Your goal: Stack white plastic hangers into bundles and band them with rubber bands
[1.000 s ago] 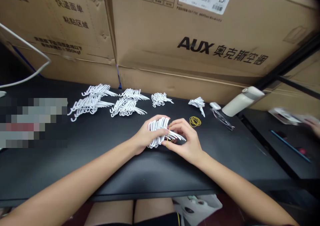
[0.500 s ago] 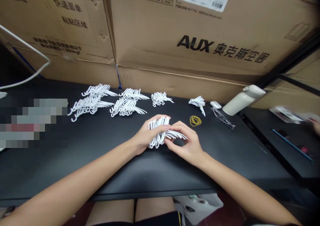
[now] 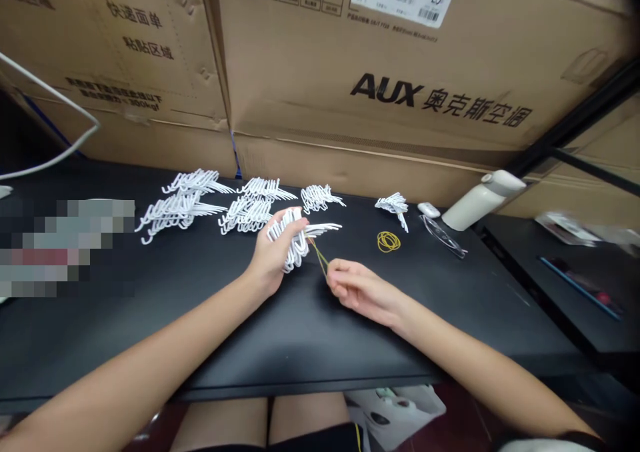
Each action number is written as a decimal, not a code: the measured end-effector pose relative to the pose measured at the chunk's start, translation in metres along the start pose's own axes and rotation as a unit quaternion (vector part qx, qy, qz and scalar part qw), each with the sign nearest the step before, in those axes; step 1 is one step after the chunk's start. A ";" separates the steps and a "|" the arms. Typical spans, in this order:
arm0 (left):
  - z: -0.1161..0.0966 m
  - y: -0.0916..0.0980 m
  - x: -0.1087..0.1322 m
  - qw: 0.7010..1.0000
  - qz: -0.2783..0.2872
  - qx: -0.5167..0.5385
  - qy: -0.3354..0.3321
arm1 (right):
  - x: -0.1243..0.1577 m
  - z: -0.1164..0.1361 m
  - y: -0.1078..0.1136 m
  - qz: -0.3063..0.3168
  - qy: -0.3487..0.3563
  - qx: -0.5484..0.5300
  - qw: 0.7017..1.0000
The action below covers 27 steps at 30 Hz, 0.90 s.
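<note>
Inspection of the head view found the left hand (image 3: 273,255) closed around a bundle of white wire hooks (image 3: 293,239), held just above the black table (image 3: 200,319) slightly left of frame centre. The hooks' straight ends pointed toward the right of the frame. A yellow rubber band (image 3: 319,257) ran taut from the bundle down to the right hand (image 3: 357,289), whose fingertips (image 3: 334,280) were pinched shut on the band's lower end. The right hand sat just right of centre, low over the tabletop and near the bundle without touching it.

Five finished bundles of white hooks (image 3: 175,209) lay in a row across the upper-left and upper-centre part of the table. A smaller bundle (image 3: 395,205) lay toward the upper right. A loose pile of yellow rubber bands (image 3: 389,241) rested on the table between that bundle and the right hand. Farther right lay a pair of glasses (image 3: 444,236) and a white bottle (image 3: 483,199), tipped on its side. Large cardboard boxes (image 3: 400,92) stood against the table's far edge, filling the top of the frame.
</note>
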<state>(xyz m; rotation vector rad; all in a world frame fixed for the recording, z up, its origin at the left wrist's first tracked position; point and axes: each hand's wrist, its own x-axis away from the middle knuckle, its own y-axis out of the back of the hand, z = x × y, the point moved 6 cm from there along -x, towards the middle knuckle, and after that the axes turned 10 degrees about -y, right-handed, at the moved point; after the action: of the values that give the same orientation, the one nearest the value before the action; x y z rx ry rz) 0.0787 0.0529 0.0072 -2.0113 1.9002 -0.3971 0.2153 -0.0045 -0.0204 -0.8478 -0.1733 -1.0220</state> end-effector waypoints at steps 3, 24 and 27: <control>-0.004 0.001 -0.001 1.000 0.001 -0.006 -0.030 | 0.000 -0.002 0.009 -0.028 -0.043 -0.096 0.994; 0.019 -0.005 0.013 0.989 -0.011 0.053 0.135 | 0.052 0.024 -0.030 -0.246 0.550 0.606 0.519; 0.021 -0.005 0.014 0.987 -0.017 0.059 0.151 | 0.057 0.015 -0.046 -0.113 0.588 0.653 0.464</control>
<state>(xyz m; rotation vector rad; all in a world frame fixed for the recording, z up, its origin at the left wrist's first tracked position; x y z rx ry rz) 0.0927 0.0399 -0.0100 -1.9982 1.9602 -0.8460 0.2125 -0.0441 0.0424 1.4227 0.1614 -1.1213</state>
